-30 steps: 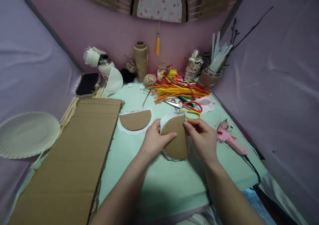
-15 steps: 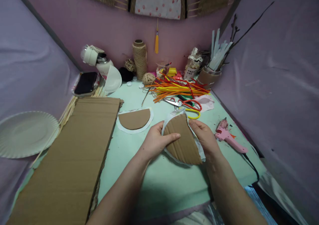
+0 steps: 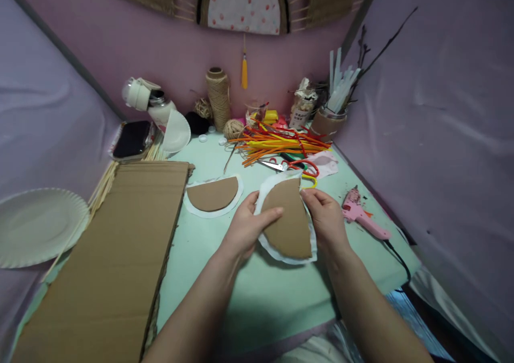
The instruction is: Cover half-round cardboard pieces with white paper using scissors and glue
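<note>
A cardboard half-circle (image 3: 287,226) with a white fabric or paper border is held up above the table between both hands. My left hand (image 3: 249,224) grips its curved left side, thumb lying across the brown face and fingers hidden behind. My right hand (image 3: 325,216) pinches the straight right edge near the top. To the left, a smaller cardboard half-circle (image 3: 214,194) lies flat on a white half-circle of the same shape. Just beyond the held piece, red-handled scissors (image 3: 303,165) lie with their blades pointing left.
A large cardboard sheet (image 3: 104,256) covers the table's left side, with a paper plate (image 3: 40,224) beyond it. On the right lies a pink glue gun (image 3: 365,218) with its cable. Orange and yellow pipe cleaners (image 3: 273,143), a twine spool (image 3: 219,100) and a phone (image 3: 134,139) are at the back.
The held half-circle has turned flatter toward me, so more of its brown face and white border shows. Both hands keep their hold. The whole view has shifted slightly.
</note>
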`<state>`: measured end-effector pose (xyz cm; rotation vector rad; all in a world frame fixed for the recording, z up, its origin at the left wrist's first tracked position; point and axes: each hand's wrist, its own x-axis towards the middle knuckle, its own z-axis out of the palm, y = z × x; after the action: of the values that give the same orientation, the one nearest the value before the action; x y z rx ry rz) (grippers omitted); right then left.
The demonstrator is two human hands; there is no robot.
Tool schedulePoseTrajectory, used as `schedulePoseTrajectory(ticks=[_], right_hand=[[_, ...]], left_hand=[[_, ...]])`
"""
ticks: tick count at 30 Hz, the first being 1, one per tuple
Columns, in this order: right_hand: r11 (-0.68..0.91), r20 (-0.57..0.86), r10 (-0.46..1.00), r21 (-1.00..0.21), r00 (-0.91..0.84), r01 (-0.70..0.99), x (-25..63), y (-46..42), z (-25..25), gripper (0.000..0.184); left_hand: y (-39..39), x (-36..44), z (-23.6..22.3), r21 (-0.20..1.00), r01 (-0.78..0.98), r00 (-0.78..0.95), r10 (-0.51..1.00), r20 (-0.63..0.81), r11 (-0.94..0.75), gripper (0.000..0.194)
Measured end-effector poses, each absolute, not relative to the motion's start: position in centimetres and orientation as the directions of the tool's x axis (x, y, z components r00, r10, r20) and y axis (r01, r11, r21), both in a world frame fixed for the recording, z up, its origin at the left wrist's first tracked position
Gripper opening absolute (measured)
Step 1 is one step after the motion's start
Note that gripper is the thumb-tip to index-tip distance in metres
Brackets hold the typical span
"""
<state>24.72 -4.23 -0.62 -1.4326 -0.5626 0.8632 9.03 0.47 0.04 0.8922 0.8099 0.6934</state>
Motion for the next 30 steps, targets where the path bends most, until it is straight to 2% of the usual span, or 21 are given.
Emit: schedulePoseTrajectory(ticks=[3, 6, 8, 11, 13, 15, 16, 18, 21, 23, 25, 28, 30], right_hand=[[0.006, -0.205, 0.745, -0.949, 0.634, -0.315, 24.6, -4.0, -0.9, 0.034], [0.013, -0.175, 0.755, -0.959, 0.632, -0.282, 24.8, -4.0, -1.2, 0.036], [-0.002, -0.106, 0.807, -0.984, 0.581, -0.178, 25.9, -4.6, -1.1, 0.039], [-0.028, 0.096, 0.809, -0.979, 0.580, 0.201, 29.5, -6.8, -1.0, 0.042], [-0.220, 0.190, 0.763, -0.823, 0.618, 0.524, 32.8, -9.0, -1.4, 0.042], [-0.399, 0.199, 0.798, -0.532, 0.569, 0.747, 35.9, -11.1, -2.3, 0.043], [-0.451, 0.157, 0.825, -0.398, 0.543, 0.799, 37.2, -12.0, -2.9, 0.043], [-0.488, 0.062, 0.857, -0.219, 0.511, 0.845, 38.8, -13.2, -4.1, 0.049], [-0.561, 0.024, 0.824, -0.104, 0.566, 0.821, 39.4, -13.4, -5.1, 0.062], [-0.591, -0.008, 0.805, -0.101, 0.594, 0.800, 39.4, -12.8, -5.1, 0.063], [-0.571, -0.054, 0.820, -0.155, 0.570, 0.806, 39.4, -12.3, -4.7, 0.054], [-0.520, -0.014, 0.842, -0.286, 0.539, 0.805, 39.3, -12.4, -3.3, 0.039], [-0.477, 0.050, 0.840, -0.406, 0.541, 0.779, 38.7, -13.1, -2.0, 0.037]], left_hand=[[-0.1, 9.5, 0.0, 0.723, -0.290, 0.636, 0.691, -0.344, 0.627, 0.055], [-0.7, 10.0, -0.5, 0.692, -0.275, 0.649, 0.660, -0.378, 0.667, 0.057], [-0.7, 10.2, -0.9, 0.701, -0.287, 0.600, 0.693, -0.400, 0.653, 0.062], [-0.1, 10.0, -1.1, 0.712, -0.334, 0.501, 0.756, -0.422, 0.618, 0.065], [0.4, 9.7, -1.0, 0.714, -0.367, 0.448, 0.786, -0.426, 0.596, 0.065], [0.7, 9.6, -1.0, 0.708, -0.391, 0.427, 0.797, -0.427, 0.588, 0.064], [0.8, 9.5, -1.0, 0.703, -0.400, 0.428, 0.798, -0.425, 0.589, 0.063], [0.8, 9.5, -1.0, 0.690, -0.413, 0.441, 0.793, -0.420, 0.595, 0.062], [0.7, 9.5, -1.0, 0.666, -0.412, 0.466, 0.772, -0.432, 0.622, 0.059], [0.8, 9.4, -1.0, 0.654, -0.411, 0.472, 0.762, -0.444, 0.635, 0.058], [0.9, 9.3, -1.0, 0.648, -0.421, 0.465, 0.764, -0.446, 0.635, 0.058], [1.2, 9.2, -1.0, 0.635, -0.442, 0.459, 0.768, -0.446, 0.633, 0.056], [1.2, 9.2, -1.0, 0.632, -0.448, 0.463, 0.769, -0.441, 0.632, 0.056]])
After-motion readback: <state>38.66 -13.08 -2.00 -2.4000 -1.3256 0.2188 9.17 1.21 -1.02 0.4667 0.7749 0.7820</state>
